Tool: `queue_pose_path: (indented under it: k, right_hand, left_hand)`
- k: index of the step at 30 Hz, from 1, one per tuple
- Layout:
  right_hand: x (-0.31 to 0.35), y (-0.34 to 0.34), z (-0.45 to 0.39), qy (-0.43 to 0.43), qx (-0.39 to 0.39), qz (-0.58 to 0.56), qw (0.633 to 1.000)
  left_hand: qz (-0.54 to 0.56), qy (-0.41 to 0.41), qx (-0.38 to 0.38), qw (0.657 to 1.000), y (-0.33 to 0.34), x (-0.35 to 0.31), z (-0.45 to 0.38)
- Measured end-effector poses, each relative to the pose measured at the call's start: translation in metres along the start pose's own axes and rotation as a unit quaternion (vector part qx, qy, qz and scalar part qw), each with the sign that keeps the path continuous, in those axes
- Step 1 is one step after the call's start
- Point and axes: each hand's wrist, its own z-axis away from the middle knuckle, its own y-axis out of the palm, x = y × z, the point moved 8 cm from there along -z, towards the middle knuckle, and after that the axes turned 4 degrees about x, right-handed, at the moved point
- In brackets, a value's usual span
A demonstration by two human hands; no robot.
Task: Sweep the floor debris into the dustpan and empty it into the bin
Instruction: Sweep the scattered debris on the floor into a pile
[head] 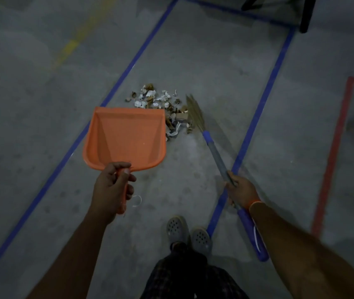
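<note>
My left hand [112, 186] grips the handle of an orange dustpan [126, 138], whose empty scoop points away from me, left of the debris. A pile of torn paper and brown scraps [161, 105] lies on the grey floor just beyond and to the right of the pan's front edge. My right hand [241, 190] holds the grey and blue handle of a grass broom [195, 112]. Its bristles rest at the right side of the pile. No bin is in view.
Blue tape lines [256, 117] run along the concrete floor on both sides of the pile, and a red tape outline [333, 152] lies at the right. Dark furniture legs [305, 16] stand at the top right. My feet in grey clogs [188, 233] are below.
</note>
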Motion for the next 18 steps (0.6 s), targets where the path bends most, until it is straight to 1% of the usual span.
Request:
queue_pose_path:
  k: [2, 3, 5, 6, 7, 8, 10, 11, 12, 14, 16, 18]
  right_hand:
    - [-0.007, -0.008, 0.018, -0.024, -0.019, -0.013, 0.999]
    - [-0.01, -0.007, 0.022, -0.036, -0.013, -0.008, 0.999]
    - [-0.008, 0.004, 0.017, -0.065, 0.041, 0.042, 0.996]
    - [-0.001, 0.012, 0.009, -0.068, 0.066, 0.06, 0.994]
    - [0.006, 0.02, -0.001, -0.06, 0.073, 0.059, 0.994]
    - [0.015, 0.025, -0.009, -0.047, 0.058, 0.052, 0.996]
    - [0.036, 0.026, -0.021, -0.014, -0.002, 0.034, 0.999]
    - [0.045, 0.027, -0.024, -0.006, -0.014, 0.022, 1.0]
    - [0.054, 0.028, -0.023, -0.011, -0.02, 0.014, 1.0]
    - [0.064, 0.029, -0.015, -0.048, -0.025, 0.017, 0.998]
    - [0.058, 0.023, -0.003, -0.075, -0.037, 0.042, 0.996]
    - [0.048, 0.019, 0.006, -0.066, -0.02, 0.063, 0.996]
  left_hand:
    - [0.009, -0.002, 0.003, 1.0, 0.005, 0.005, -0.005]
    - [0.011, -0.002, 0.004, 1.0, 0.008, 0.007, -0.008]
    - [0.006, -0.006, 0.007, 1.0, 0.013, 0.012, -0.012]
    - [0.002, -0.01, 0.008, 1.0, 0.016, 0.016, -0.014]
    - [0.0, -0.015, 0.009, 1.0, 0.018, 0.019, -0.016]
    - [-0.002, -0.018, 0.011, 1.0, 0.019, 0.021, -0.019]
    - [-0.011, -0.018, 0.017, 1.0, 0.021, 0.021, -0.026]
    - [-0.014, -0.019, 0.019, 1.0, 0.02, 0.021, -0.029]
    - [-0.015, -0.02, 0.019, 0.999, 0.017, 0.02, -0.031]
    - [-0.012, -0.019, 0.018, 1.0, 0.011, 0.018, -0.037]
    - [-0.009, -0.016, 0.018, 1.0, 0.003, 0.014, -0.043]
    - [-0.007, -0.009, 0.017, 1.0, -0.006, 0.011, -0.05]
